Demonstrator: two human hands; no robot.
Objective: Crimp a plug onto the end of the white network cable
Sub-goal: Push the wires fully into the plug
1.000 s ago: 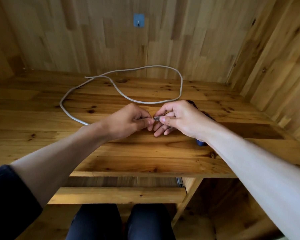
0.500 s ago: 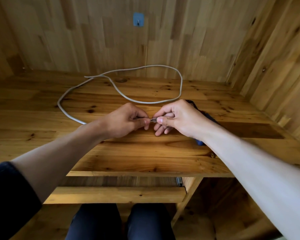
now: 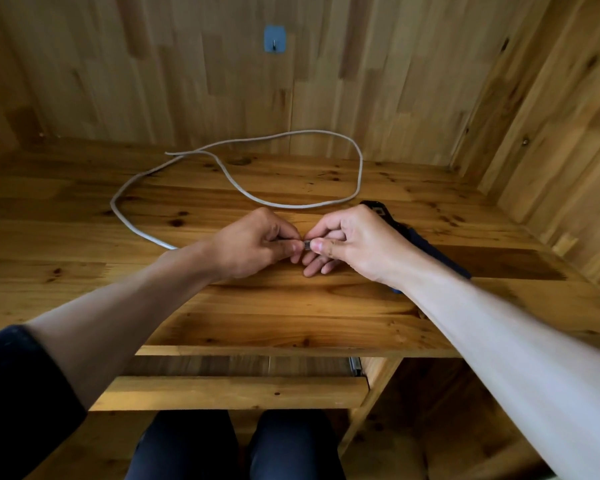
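Note:
The white network cable [image 3: 174, 168] lies in a loose loop on the wooden desk [image 3: 291, 313] and runs under my left wrist into my left hand [image 3: 257, 242], which pinches its near end. My right hand [image 3: 352, 242] pinches a small clear plug [image 3: 306, 245] between thumb and forefinger. The plug sits right at my left fingertips, where the two hands meet. The cable tip itself is hidden by my fingers. A dark blue-handled crimping tool [image 3: 426, 245] lies on the desk behind my right hand, mostly covered by my wrist.
Wooden walls close the desk at the back and right. A blue hook plate [image 3: 274, 38] is stuck on the back wall. The cable's free far end [image 3: 168, 153] rests near the back. My knees [image 3: 236, 445] show below the desk's front edge.
My hands have drawn closer together, and the plug now touches my left fingertips. The gap seen between them a second ago has closed. The cable loop shifted slightly.

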